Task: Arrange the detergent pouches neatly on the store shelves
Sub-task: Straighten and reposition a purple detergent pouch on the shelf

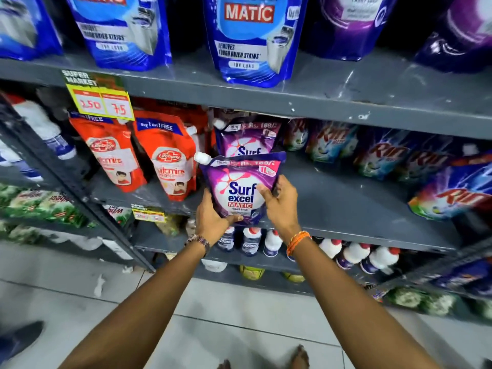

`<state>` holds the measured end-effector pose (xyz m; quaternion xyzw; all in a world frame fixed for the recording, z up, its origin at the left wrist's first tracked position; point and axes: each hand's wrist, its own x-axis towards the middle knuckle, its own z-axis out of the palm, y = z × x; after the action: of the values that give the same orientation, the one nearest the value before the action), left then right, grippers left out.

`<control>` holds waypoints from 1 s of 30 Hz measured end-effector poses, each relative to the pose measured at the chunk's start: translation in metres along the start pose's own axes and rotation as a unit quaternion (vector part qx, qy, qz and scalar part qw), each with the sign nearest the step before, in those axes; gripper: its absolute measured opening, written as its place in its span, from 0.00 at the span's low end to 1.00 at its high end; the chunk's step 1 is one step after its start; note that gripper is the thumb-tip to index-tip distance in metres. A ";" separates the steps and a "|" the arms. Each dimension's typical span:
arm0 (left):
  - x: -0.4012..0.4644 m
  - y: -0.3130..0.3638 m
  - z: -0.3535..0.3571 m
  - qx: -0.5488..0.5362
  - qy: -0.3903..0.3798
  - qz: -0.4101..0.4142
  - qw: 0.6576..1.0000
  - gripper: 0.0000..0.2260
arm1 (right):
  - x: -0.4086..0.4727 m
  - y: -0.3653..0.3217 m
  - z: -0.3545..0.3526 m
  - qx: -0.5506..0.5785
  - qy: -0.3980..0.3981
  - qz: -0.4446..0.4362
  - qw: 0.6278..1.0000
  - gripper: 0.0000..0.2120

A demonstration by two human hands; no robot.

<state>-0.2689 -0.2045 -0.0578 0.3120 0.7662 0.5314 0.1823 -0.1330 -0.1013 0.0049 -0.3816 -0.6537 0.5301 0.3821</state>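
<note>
The left hand (213,217) and right hand (281,202) grasp a purple Surf Excel pouch (241,190) by its lower sides, upright at the front edge of a grey shelf (346,198). A matching pouch (247,139) stands behind it, red Lifebuoy pouches (170,158) to its left.

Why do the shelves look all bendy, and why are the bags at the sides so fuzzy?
Head view: the wide lens bows the grey metal shelf and smears the edges, so the blue Rin pouches look soft. In the middle, the purple Surf Excel pouch between the left hand and right hand reads sharp. Light glints off its glossy plastic.
</note>
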 end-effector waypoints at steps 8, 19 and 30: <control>-0.058 0.076 -0.026 -0.079 -0.036 0.101 0.991 0.43 | -0.059 -0.093 -0.054 0.054 0.053 -0.072 0.995 0.07; -0.053 0.283 -0.027 -0.090 -0.038 0.258 0.961 0.38 | -0.028 -0.266 -0.158 0.133 0.099 -0.227 0.960 0.07; 0.022 0.365 0.025 -0.025 -0.031 0.247 0.968 0.41 | 0.072 -0.306 -0.204 0.083 0.112 -0.214 0.967 0.09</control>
<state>-0.1662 -0.0841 0.2730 0.5033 0.6460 0.5688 0.0766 -0.0073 0.0010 0.3425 -0.2569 -0.6265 0.4425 0.5879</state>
